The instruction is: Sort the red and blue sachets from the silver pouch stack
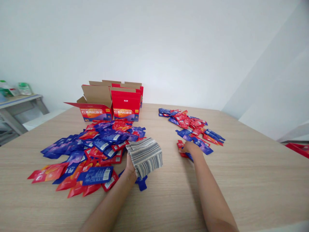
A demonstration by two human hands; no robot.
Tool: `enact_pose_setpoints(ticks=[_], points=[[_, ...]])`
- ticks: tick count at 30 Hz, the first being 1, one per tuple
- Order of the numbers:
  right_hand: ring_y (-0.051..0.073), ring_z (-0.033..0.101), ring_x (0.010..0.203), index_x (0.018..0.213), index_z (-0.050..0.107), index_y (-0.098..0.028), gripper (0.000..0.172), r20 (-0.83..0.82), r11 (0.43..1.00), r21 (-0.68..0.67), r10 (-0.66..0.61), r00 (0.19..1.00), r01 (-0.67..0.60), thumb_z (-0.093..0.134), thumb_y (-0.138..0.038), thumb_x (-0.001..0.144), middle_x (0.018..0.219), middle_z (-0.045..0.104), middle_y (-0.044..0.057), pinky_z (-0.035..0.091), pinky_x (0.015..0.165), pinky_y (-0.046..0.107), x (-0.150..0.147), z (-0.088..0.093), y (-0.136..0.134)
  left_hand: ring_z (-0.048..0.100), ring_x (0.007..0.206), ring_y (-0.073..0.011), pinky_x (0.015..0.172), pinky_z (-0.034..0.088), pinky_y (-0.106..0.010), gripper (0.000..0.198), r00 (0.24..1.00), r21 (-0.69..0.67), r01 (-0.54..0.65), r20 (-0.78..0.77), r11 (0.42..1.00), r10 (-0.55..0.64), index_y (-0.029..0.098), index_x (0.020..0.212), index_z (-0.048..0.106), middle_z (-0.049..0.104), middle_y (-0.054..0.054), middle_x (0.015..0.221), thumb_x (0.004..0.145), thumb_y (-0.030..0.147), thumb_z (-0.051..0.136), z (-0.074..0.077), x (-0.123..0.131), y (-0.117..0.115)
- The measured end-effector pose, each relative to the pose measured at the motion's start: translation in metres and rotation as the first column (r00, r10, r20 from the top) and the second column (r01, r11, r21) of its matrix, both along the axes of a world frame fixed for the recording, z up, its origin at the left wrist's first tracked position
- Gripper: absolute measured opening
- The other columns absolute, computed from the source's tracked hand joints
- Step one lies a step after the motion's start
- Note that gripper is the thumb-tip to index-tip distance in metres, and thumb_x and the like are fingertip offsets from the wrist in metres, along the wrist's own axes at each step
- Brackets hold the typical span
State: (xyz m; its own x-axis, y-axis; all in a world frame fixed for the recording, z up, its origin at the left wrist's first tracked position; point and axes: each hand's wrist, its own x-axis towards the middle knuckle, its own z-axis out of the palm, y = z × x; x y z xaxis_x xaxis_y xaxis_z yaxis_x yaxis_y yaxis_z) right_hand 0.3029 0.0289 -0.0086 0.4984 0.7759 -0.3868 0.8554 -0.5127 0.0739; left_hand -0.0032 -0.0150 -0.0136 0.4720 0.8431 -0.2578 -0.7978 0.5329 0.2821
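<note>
A grey striped cloth (pixel 146 156) lies over my left hand (pixel 131 166), which is beside the large heap of red and blue sachets (pixel 103 145); its fingers are hidden under the cloth. Blue sachet ends (pixel 142 183) show just below it. My right hand (pixel 188 147) is at a red sachet (pixel 180 146) and a blue one on the table, its fingers closed around them as far as they show. Beyond that hand spreads a smaller group of red and blue sachets (pixel 187 120).
Open red and blue cartons (pixel 126 104) stand at the back left of the wooden table (pixel 159 206), another (pixel 96 112) with its flaps spread. A grey side table (pixel 18 103) with bottles is at far left. A red object (pixel 298 149) shows at the right edge.
</note>
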Motion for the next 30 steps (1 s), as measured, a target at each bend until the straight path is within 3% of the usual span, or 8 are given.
enact_pose_setpoints(ticks=[6, 8, 11, 13, 18, 22, 26, 30], points=[[0.023, 0.063, 0.108, 0.126, 0.059, -0.018, 0.035, -0.059, 0.993, 0.006, 0.116, 0.992, -0.116, 0.061, -0.037, 0.096, 0.127, 0.06, 0.009, 0.055, 0.091, 0.046, -0.02, -0.003, 0.006, 0.068, 0.108, -0.0353, 0.099, 0.05, -0.057, 0.033, 1.0, -0.087, -0.028, 0.002, 0.996, 0.028, 0.014, 0.089, 0.071, 0.077, -0.015, 0.089, 0.085, 0.037, 0.048, -0.003, 0.002, 0.005], [0.025, 0.063, 0.11, 0.127, 0.058, -0.017, 0.044, -0.094, 0.986, 0.03, 0.164, 0.982, -0.162, 0.068, -0.041, 0.091, 0.127, 0.062, 0.01, 0.054, 0.092, 0.044, -0.03, -0.006, 0.008, 0.067, 0.111, -0.0353, 0.101, 0.048, -0.057, 0.034, 0.999, -0.109, -0.021, 0.037, 0.994, 0.026, 0.014, 0.093, 0.071, 0.077, -0.015, 0.096, 0.085, 0.038, 0.048, -0.004, 0.002, 0.004], [0.03, 0.065, 0.111, 0.129, 0.058, -0.015, 0.073, -0.137, 0.975, 0.069, 0.221, 0.966, -0.213, 0.085, -0.048, 0.07, 0.124, 0.067, 0.014, 0.052, 0.09, 0.037, -0.049, -0.011, 0.012, 0.066, 0.113, -0.0353, 0.103, 0.046, -0.057, 0.04, 0.999, -0.116, -0.011, 0.035, 0.993, 0.015, 0.012, 0.097, 0.071, 0.076, -0.017, 0.099, 0.088, 0.041, 0.044, -0.002, 0.003, 0.003], [0.032, 0.066, 0.112, 0.126, 0.061, -0.015, 0.077, -0.157, 0.965, 0.097, 0.257, 0.953, -0.244, 0.089, -0.047, 0.062, 0.122, 0.069, 0.015, 0.051, 0.088, 0.034, -0.061, -0.014, 0.014, 0.066, 0.112, -0.0361, 0.104, 0.045, -0.057, 0.045, 1.0, -0.097, 0.004, 0.002, 0.995, -0.004, 0.01, 0.097, 0.071, 0.076, -0.018, 0.095, 0.089, 0.043, 0.042, -0.001, 0.003, 0.002], [0.029, 0.067, 0.107, 0.112, 0.069, -0.019, 0.059, -0.21, 0.935, 0.183, 0.34, 0.917, -0.305, 0.087, -0.043, 0.061, 0.115, 0.073, 0.011, 0.047, 0.08, 0.029, -0.076, -0.015, 0.014, 0.066, 0.112, -0.0362, 0.107, 0.042, -0.057, 0.045, 1.0, -0.043, 0.019, -0.014, 0.999, -0.019, 0.008, 0.094, 0.072, 0.076, -0.018, 0.092, 0.088, 0.041, 0.043, 0.0, 0.003, 0.001], [0.023, 0.069, 0.094, 0.108, 0.07, -0.017, 0.042, -0.251, 0.913, 0.265, 0.377, 0.892, -0.311, 0.078, -0.04, 0.075, 0.108, 0.074, 0.011, 0.043, 0.069, 0.024, -0.075, -0.015, 0.013, 0.066, 0.112, -0.036, 0.106, 0.043, -0.057, 0.043, 1.0, 0.006, 0.021, -0.009, 1.0, -0.021, 0.009, 0.095, 0.073, 0.076, -0.017, 0.098, 0.088, 0.042, 0.046, 0.001, 0.002, 0.0], [0.021, 0.066, 0.094, 0.105, 0.069, -0.017, 0.028, -0.251, 0.885, 0.364, 0.394, 0.884, -0.291, 0.065, -0.039, 0.088, 0.109, 0.072, 0.012, 0.039, 0.067, 0.024, -0.071, -0.018, 0.014, 0.067, 0.109, -0.0365, 0.1, 0.047, -0.057, 0.044, 0.998, -0.021, 0.029, -0.051, 0.999, -0.03, 0.01, 0.093, 0.074, 0.076, -0.016, 0.091, 0.087, 0.044, 0.046, 0.004, 0.002, -0.002], [0.02, 0.062, 0.087, 0.1, 0.066, -0.018, 0.016, -0.25, 0.855, 0.459, 0.383, 0.889, -0.239, 0.062, -0.027, 0.088, 0.102, 0.071, 0.009, 0.034, 0.065, 0.024, -0.066, -0.02, 0.017, 0.069, 0.104, -0.0354, 0.098, 0.049, -0.056, 0.045, 0.992, -0.062, -0.001, -0.122, 0.998, -0.006, 0.011, 0.087, 0.074, 0.076, -0.016, 0.085, 0.089, 0.043, 0.043, 0.005, 0.003, -0.002]])
